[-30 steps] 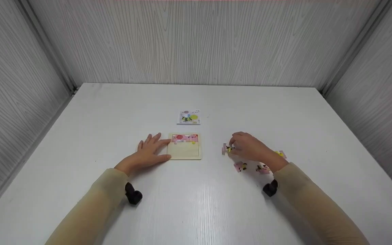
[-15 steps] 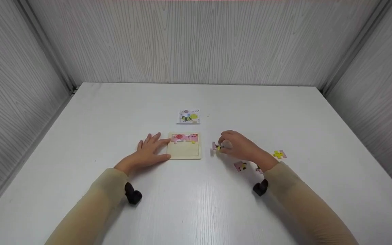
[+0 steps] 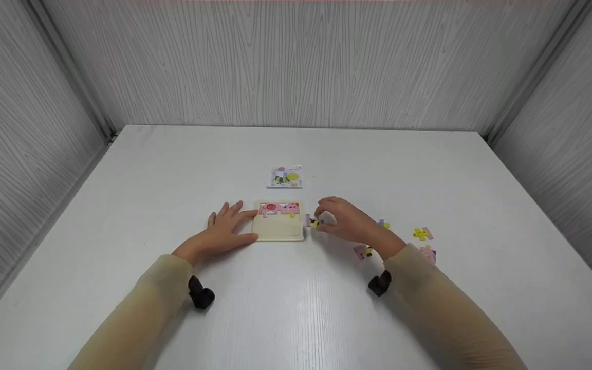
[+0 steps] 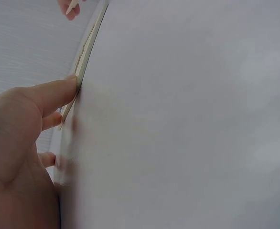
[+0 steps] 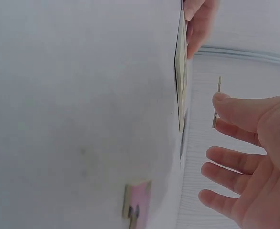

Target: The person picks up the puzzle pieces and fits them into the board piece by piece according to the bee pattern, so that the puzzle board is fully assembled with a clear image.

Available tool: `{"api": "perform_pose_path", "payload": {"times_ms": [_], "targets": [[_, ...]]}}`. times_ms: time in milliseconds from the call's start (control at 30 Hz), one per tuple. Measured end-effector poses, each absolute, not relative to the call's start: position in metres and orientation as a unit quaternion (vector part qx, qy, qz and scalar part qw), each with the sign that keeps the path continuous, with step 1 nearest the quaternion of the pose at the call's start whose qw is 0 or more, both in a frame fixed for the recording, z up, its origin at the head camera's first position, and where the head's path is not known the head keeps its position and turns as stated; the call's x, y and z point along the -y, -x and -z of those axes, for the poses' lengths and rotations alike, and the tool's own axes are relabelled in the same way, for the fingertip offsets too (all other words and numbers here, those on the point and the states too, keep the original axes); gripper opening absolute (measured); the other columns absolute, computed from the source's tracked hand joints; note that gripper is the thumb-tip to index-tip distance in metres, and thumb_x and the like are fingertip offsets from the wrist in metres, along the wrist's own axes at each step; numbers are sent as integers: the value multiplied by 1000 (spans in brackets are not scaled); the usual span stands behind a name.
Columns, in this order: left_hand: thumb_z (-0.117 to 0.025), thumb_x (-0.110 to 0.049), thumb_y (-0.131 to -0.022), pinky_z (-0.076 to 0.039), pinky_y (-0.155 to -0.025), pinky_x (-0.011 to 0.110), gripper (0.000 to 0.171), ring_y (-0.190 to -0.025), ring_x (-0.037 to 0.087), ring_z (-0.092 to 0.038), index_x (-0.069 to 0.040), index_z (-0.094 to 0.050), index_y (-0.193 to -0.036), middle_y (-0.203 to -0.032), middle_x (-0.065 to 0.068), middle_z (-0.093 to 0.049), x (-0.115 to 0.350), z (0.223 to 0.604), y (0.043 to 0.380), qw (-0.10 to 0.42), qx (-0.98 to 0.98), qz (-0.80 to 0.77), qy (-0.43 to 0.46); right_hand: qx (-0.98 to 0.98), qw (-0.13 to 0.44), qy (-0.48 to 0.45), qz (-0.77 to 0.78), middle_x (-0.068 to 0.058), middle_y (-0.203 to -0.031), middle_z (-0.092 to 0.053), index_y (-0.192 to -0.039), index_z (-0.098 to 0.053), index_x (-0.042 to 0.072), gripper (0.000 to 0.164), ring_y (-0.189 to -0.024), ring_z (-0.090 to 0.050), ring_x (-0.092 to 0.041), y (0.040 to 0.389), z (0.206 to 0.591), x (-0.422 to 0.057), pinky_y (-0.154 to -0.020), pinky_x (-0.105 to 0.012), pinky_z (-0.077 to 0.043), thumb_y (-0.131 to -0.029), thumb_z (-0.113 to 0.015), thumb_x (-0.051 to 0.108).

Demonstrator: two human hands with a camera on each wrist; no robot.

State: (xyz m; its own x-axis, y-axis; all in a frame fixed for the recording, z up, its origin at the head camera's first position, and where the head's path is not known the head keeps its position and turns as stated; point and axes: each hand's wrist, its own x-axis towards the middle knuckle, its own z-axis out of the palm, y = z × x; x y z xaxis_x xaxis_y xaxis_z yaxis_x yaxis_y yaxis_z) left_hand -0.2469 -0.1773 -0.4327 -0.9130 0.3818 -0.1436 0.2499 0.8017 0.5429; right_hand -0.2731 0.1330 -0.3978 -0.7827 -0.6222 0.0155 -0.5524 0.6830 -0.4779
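A square wooden puzzle tray [image 3: 284, 229] lies on the table in the head view, with a row of pink pieces [image 3: 279, 208] along its far side. My left hand [image 3: 223, 230] is spread at its left edge; thumb and index finger touch the frame, as the left wrist view of the tray [image 4: 88, 51] also shows. My right hand [image 3: 348, 221] pinches a jigsaw piece [image 3: 308, 220] with pink, black and yellow print between thumb and index finger. That piece [image 5: 219, 86] is held above the table, just off the tray's right edge, with the other fingers loosely extended.
Several loose jigsaw pieces lie right of the tray: a yellow one [image 3: 421, 234], a pink one [image 3: 428, 254], one near the wrist [image 3: 363, 252] and one partly hidden behind the forearm [image 3: 383, 224]. A small bee picture card [image 3: 285, 177] lies beyond the tray.
My right hand has moved left from the loose pieces to the tray's right edge, carrying the jigsaw piece. The left hand and tray have stayed in place.
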Motion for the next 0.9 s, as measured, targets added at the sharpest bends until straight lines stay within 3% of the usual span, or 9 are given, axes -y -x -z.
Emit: {"api": "perform_pose_path", "payload": {"times_ms": [633, 900], "targets": [[-53, -49, -90, 8, -104, 60, 67, -138, 39, 11, -20, -31, -146, -154, 16, -3, 178, 433, 247, 128, -938, -273, -170, -913, 91, 312, 247, -11, -136, -47, -110, -61, 11, 25, -129, -38, -23, 272, 398, -104, -105, -37, -31, -87, -66, 20], [-53, -49, -90, 8, -103, 61, 67, -138, 40, 10, -20, -31, -146, -154, 16, -3, 179, 434, 248, 126, -938, -273, -173, -898, 75, 346, 259, -8, -123, -54, -106, -60, 6, 24, -120, -45, -22, 272, 398, -95, -100, -36, -37, -86, -68, 15]]}}
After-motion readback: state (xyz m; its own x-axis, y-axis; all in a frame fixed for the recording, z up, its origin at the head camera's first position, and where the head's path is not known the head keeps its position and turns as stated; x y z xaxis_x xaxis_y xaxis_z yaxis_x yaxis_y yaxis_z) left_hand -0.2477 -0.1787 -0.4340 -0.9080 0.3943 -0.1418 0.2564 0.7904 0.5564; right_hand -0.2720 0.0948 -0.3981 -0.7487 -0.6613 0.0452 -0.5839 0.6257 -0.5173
